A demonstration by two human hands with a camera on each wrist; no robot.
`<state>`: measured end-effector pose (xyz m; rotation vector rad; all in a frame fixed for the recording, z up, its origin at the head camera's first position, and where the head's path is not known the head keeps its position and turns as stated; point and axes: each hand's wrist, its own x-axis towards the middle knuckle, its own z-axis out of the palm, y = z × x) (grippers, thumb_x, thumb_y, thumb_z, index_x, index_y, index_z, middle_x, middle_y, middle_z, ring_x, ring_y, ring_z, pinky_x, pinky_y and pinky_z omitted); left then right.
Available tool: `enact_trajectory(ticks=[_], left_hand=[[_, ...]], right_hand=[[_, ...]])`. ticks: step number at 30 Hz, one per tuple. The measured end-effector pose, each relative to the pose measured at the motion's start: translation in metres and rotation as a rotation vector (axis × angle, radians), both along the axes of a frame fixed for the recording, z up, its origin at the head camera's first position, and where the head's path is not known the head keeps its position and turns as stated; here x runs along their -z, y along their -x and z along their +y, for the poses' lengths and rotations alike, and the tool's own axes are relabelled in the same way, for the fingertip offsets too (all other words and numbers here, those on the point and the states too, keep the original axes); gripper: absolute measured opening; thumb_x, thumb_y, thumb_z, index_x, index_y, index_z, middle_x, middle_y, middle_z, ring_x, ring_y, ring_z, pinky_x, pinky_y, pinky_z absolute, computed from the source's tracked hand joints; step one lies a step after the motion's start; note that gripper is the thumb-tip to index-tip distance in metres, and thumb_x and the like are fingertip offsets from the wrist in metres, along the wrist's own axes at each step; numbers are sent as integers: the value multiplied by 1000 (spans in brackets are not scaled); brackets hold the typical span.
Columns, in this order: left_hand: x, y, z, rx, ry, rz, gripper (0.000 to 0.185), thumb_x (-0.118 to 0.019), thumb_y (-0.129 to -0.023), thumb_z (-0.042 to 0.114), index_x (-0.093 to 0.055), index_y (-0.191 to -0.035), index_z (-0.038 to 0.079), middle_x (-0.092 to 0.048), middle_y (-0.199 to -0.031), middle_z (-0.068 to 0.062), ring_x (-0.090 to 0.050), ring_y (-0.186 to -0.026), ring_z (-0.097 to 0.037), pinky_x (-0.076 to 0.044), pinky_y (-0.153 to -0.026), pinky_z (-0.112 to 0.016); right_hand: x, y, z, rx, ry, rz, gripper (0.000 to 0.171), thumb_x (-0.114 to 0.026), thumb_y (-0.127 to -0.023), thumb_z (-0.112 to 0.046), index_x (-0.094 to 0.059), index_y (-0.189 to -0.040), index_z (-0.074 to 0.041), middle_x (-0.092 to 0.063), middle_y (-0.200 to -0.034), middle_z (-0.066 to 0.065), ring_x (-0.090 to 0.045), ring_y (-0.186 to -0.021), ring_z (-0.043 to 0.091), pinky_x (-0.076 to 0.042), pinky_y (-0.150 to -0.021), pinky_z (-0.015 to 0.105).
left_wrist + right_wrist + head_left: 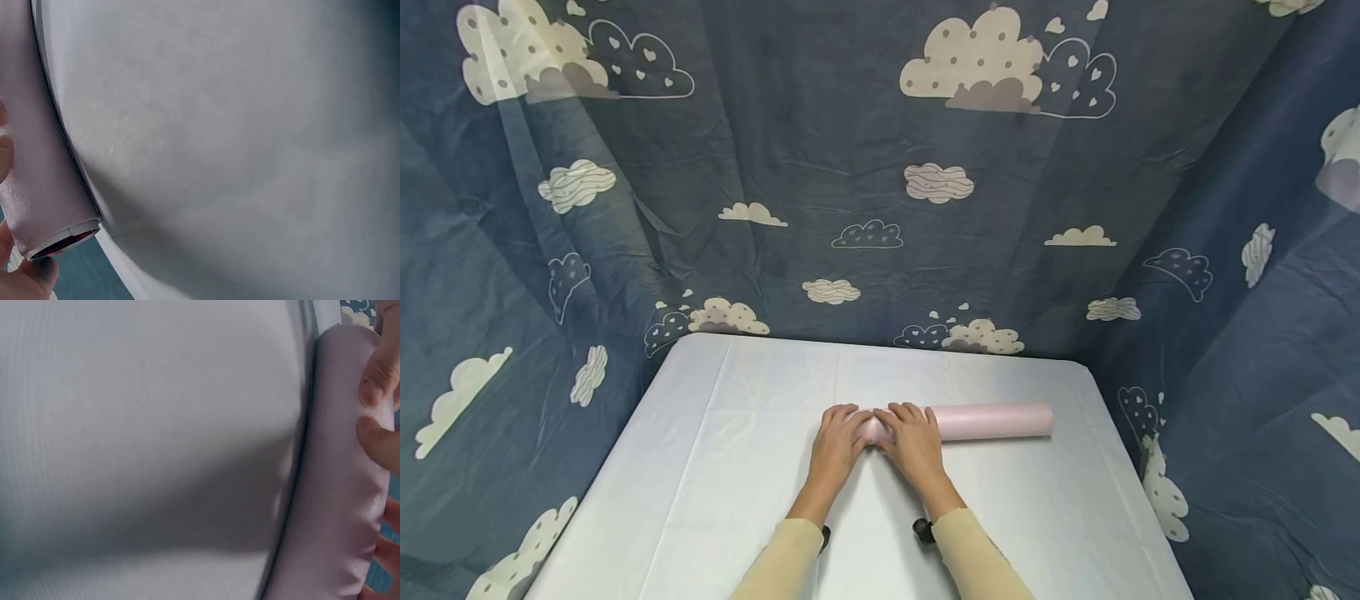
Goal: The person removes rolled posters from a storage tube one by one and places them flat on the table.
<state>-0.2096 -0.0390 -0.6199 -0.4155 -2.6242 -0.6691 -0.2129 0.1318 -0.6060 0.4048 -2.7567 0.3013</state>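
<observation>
A long pink roll (996, 422) with a smooth, slightly shiny surface lies crosswise on the white-covered table. My left hand (832, 446) grips its left end, while my right hand (916, 440) holds it just beside, so the two thumbs nearly meet. To the right of my hands, the rest of the roll stretches out uncovered. In the left wrist view the roll (44, 162) shows a hollow end with a dark reddish inside, and fingertips curl near that opening. Both thumbs press the near side of the roll (331, 462) in the right wrist view, with fingers reaching over the far side.
A white cloth covers the table (737, 500), creased along fold lines. Dark blue curtains (790, 167) with cloud prints hang behind the table and at both sides. Black wrist straps (922, 530) sit at the cuffs of the cream sleeves (782, 558).
</observation>
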Motion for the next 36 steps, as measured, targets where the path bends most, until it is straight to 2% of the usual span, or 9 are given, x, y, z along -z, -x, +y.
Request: enact_trajectory(ticks=[7,10,17,23,25,28,32,35,36], left_hand=[[-4,-1,-4,-28,-113,16,56,-93,-79,21,-72,-130,18,-69,-138,-9,-60,-133,-34,-52,-112,-52],[-7,-1,-7,-48,-210,-23,58,-91,-82,22,-70,-135,19,-66,-139,-11,-59,-132,-37,-52,-110,-55],[-8,-2,-20,-95,-492,-250,63,-83,-93,26,-57,-150,16,-63,-142,-12,-62,-129,-36,-53,-108,-56],[-2,-4,-29,-72,-715,-452,65,-72,-103,26,-44,-159,11,-66,-141,-16,-69,-120,-32,-59,-98,-49],[0,-4,-31,-61,-766,-509,63,-66,-106,26,-40,-162,12,-67,-142,-19,-69,-123,-34,-59,-101,-49],[2,-5,-33,-52,-822,-565,60,-59,-110,24,-37,-164,13,-67,-142,-22,-66,-130,-36,-53,-111,-53],[5,-5,-37,-38,-845,-592,54,-52,-112,22,-39,-165,15,-65,-145,-23,-56,-143,-39,-39,-124,-59],[5,-5,-40,-33,-838,-597,51,-50,-113,20,-43,-163,16,-66,-144,-23,-55,-143,-37,-35,-126,-60],[5,-4,-40,-34,-825,-592,50,-49,-113,19,-44,-163,15,-68,-141,-22,-57,-138,-35,-37,-125,-60]], right_hand=[[3,3,-4,14,23,61,50,-90,-80,-40,-76,-126,-30,-75,-131,2,-65,-125,27,-49,-107,62],[1,4,-4,17,23,60,49,-91,-80,-38,-76,-126,-30,-75,-131,1,-65,-126,26,-48,-109,63],[-3,5,0,21,34,44,49,-91,-82,-34,-75,-128,-30,-74,-132,1,-65,-127,26,-47,-111,64],[-4,3,0,20,51,29,50,-91,-82,-33,-75,-129,-29,-74,-133,2,-64,-129,28,-46,-113,65],[-3,3,0,19,57,26,50,-91,-82,-33,-75,-129,-29,-74,-133,2,-64,-129,28,-46,-114,65],[-1,3,-1,18,59,26,50,-91,-82,-34,-75,-129,-30,-74,-133,2,-64,-129,28,-45,-114,65],[0,2,-3,18,57,19,50,-91,-82,-35,-74,-129,-30,-73,-133,2,-64,-130,28,-45,-114,65],[1,0,-4,17,58,15,50,-90,-83,-34,-74,-130,-29,-73,-134,2,-64,-130,28,-45,-114,65],[1,0,-4,16,58,16,50,-90,-83,-35,-74,-129,-29,-73,-133,2,-64,-130,28,-45,-114,65]])
